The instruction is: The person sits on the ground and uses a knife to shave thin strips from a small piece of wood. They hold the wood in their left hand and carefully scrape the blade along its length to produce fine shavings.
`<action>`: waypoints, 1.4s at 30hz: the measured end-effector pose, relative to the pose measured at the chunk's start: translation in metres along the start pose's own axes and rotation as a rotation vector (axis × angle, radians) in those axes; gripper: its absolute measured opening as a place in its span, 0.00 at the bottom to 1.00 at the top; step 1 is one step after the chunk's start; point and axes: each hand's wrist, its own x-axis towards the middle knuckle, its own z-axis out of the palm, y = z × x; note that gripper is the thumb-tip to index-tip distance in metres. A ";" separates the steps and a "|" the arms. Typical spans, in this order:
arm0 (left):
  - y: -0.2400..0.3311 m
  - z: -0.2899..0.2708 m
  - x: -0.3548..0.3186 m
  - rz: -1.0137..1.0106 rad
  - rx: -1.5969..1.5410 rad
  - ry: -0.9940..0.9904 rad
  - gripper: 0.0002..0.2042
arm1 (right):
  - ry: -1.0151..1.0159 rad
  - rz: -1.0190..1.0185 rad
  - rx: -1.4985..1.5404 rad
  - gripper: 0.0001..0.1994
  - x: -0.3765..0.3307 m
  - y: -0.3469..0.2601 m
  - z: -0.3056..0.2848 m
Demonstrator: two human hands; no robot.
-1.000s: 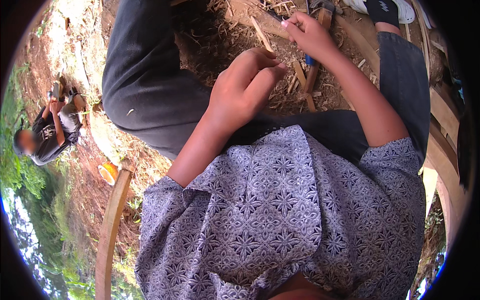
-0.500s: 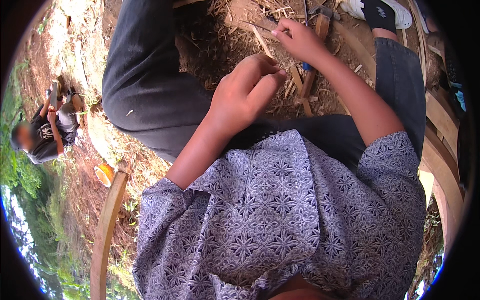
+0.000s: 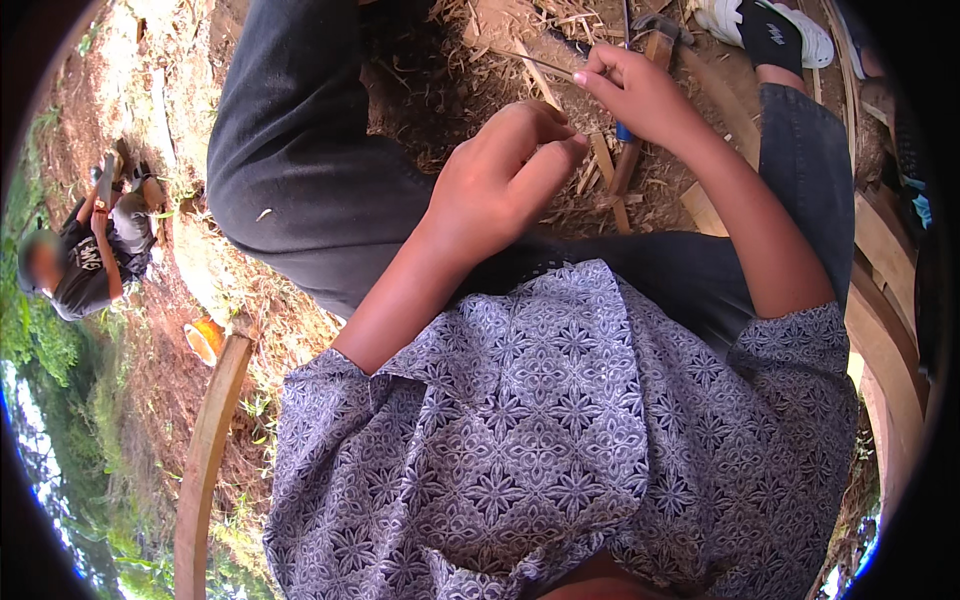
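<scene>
1. Two hands work near each other above the ground [image 3: 405,105] framed by the wearer's legs. The left hand [image 3: 495,180] is tightly curled, thumb toward forefinger; it seems to have hold of a pale wooden strip [image 3: 543,85], though its knuckles hide the grip.
2. On the right hand [image 3: 640,95], thumb and forefinger pinch a thin dark rod [image 3: 555,69].
3. One second ago the rod could not be made out; now it shows lengthwise, slanting away and leftward from the fingertips across the strip. The left hand has kept much the same shape.
4. That brings rod and strip within easy reach of one another; whether they touch, I cannot tell.
5. For room, the left leg [image 3: 285,160] and right leg [image 3: 805,150] bound the sides, and the lap closes off the near edge.
6. Low movement of the right hand is hemmed in by a hammer [image 3: 658,48] and a blue-handled tool [image 3: 624,132] just beside it. The freer side looks to be ahead and left, over the shaded ground.
</scene>
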 end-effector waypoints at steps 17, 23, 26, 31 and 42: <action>0.000 0.002 0.004 0.010 0.001 0.017 0.15 | 0.152 0.011 0.035 0.15 0.016 0.040 0.009; 0.001 0.000 0.003 0.020 0.034 0.007 0.15 | 0.055 -0.013 -0.058 0.13 0.000 0.012 -0.002; 0.000 -0.001 0.004 -0.013 0.029 0.022 0.15 | 0.079 -0.009 -0.095 0.13 0.004 0.007 0.001; 0.004 0.003 0.007 0.013 0.007 0.014 0.15 | 0.178 -0.017 -0.142 0.13 0.034 0.039 0.022; -0.005 0.002 0.001 0.042 0.028 0.048 0.14 | 0.068 0.068 -0.076 0.14 -0.001 -0.001 0.005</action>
